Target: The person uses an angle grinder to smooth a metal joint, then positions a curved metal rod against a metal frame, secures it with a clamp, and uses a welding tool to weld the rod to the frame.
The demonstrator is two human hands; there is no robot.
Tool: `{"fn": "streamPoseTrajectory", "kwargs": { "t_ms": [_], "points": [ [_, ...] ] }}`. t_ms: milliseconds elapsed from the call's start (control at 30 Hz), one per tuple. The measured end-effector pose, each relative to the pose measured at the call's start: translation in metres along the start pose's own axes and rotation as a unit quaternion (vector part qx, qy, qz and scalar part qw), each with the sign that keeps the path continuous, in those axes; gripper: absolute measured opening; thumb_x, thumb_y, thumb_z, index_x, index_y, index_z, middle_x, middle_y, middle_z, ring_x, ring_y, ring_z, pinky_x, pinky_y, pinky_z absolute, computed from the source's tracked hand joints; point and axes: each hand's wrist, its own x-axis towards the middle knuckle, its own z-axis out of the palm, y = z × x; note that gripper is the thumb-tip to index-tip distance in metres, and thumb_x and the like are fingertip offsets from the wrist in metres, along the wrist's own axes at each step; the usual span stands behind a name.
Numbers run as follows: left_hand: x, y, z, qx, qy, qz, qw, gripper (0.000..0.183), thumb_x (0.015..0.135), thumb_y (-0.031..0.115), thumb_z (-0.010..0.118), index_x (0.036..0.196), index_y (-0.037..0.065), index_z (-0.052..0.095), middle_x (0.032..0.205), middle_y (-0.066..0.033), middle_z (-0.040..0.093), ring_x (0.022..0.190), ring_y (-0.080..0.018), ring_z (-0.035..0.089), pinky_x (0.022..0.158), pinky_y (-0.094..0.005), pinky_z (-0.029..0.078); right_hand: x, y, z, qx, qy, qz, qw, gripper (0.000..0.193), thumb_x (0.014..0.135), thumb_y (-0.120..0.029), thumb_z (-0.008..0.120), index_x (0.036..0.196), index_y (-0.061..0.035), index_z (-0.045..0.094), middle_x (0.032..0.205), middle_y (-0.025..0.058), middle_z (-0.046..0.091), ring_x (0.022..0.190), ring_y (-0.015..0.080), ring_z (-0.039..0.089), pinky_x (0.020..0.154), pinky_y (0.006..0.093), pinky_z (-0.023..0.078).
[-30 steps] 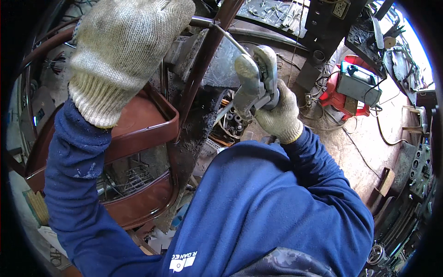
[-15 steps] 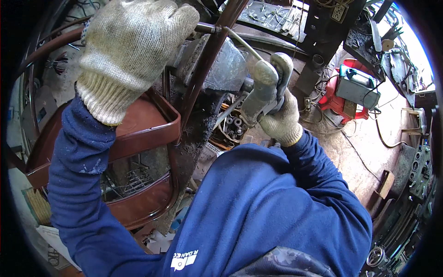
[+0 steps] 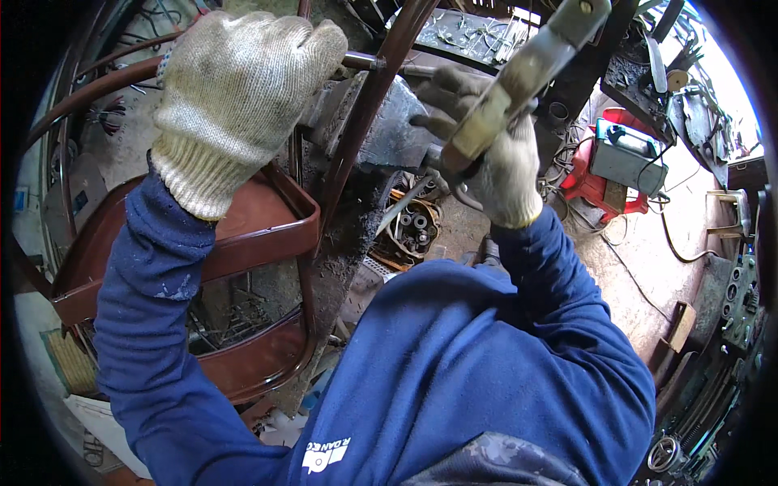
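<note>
My left hand (image 3: 243,105), in a pale knit glove, is closed in a fist over a brown tubular metal frame (image 3: 365,113). A short bar (image 3: 362,61) runs from beside its fingers to the slanted tube. Below it is a brown panel with a raised rim (image 3: 267,235). To the right, my gloved right hand (image 3: 512,174) carries a long worn metal tool (image 3: 527,77), tilted up and right and smeared by motion. Some of its fingers stretch leftward behind the tool. A grey metal block (image 3: 393,130) stands behind the slanted tube. The pale rod seen earlier cannot be made out.
A container of metal rings and nuts (image 3: 413,223) sits on the floor below the block. At right, a grey box-shaped machine (image 3: 624,158) rests on a red stool (image 3: 585,182), with cables (image 3: 628,271) across the floor. Metal parts crowd the right edge and the far bench (image 3: 470,32).
The tool in my right hand has swung from pointing at the slanted tube to tilting up and right. Its pale rod no longer shows against the tube. My left hand stays nearly in place.
</note>
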Motion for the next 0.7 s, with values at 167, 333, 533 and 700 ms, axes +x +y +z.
{"fn": "streamPoseTrajectory", "kwargs": {
  "t_ms": [167,333,533,700],
  "points": [
    [0.002,0.004,0.006,0.070,0.000,-0.008,0.998,0.045,0.073,0.018,0.076,0.117,0.012,0.063,0.097,-0.0045,0.070,0.089,-0.0230,0.067,0.078,-0.0385,0.051,0.016,0.004,0.001,-0.042,0.019,-0.076,0.996,0.029,0.095,-0.007,0.058,0.124,0.0002,0.055,0.119,0.0176,0.063,0.103,0.0279,0.066,0.086,0.0451,0.057],
    [0.005,0.003,0.002,0.041,0.008,0.002,0.999,0.045,0.073,0.018,0.076,0.116,0.011,0.063,0.096,-0.0047,0.070,0.089,-0.0223,0.068,0.078,-0.0383,0.052,0.009,0.012,-0.003,-0.068,0.018,-0.076,0.995,0.033,0.093,-0.008,0.063,0.123,0.0014,0.052,0.111,0.0172,0.065,0.093,0.0242,0.067,0.077,0.0373,0.059],
    [0.004,0.001,0.006,0.032,0.000,0.008,0.999,0.045,0.073,0.016,0.075,0.116,0.011,0.063,0.096,-0.0050,0.070,0.087,-0.0225,0.068,0.076,-0.0382,0.053,-0.041,-0.010,-0.015,-0.216,-0.012,-0.056,0.975,0.049,0.082,-0.013,0.079,0.121,-0.0001,0.053,0.095,0.0047,0.064,0.085,0.0140,0.065,0.077,0.0315,0.056],
    [0.003,-0.004,0.011,0.051,0.014,0.033,0.998,0.045,0.074,0.015,0.075,0.117,0.011,0.063,0.095,-0.0049,0.070,0.086,-0.0228,0.068,0.075,-0.0379,0.053,-0.063,0.012,-0.041,-0.251,0.010,-0.002,0.968,0.045,0.079,-0.001,0.075,0.120,-0.0011,0.056,0.104,0.0085,0.067,0.096,0.0164,0.066,0.087,0.0345,0.055]
  ]
}}
